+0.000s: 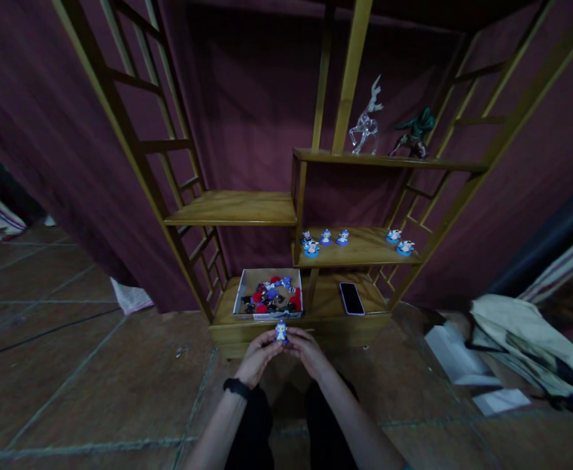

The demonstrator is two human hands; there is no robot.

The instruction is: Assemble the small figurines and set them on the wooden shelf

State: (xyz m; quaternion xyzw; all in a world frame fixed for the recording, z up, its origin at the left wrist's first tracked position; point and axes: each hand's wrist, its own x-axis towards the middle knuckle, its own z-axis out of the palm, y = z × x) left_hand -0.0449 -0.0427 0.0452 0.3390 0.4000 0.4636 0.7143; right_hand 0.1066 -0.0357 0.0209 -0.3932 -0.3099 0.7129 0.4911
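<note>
Between the fingertips of both hands, a small purple-and-white figurine point(281, 331) stands upright on its purple base. My left hand point(258, 356) grips it from the left, and my right hand point(307, 350) closes on its other side. Just beyond them, on the bottom shelf, sits an open cardboard box point(237, 307) holding several jumbled red, black and purple figurines. Similar purple-and-white figurines point(326, 237) point(342, 237) stand on the middle right shelf, beside a blue-based figurine point(310, 249) and a darker one point(307, 237). Two more blue-based figurines point(393, 236) point(405, 247) are at that shelf's right end.
A phone point(352, 298) lies on the bottom shelf, right of the box. Above, a clear deer statuette point(367, 121) and a dark green figure point(416, 134) occupy the upper shelf point(394, 160). A cream cloth bag point(521, 343) and white boxes point(457, 356) rest on the floor at right.
</note>
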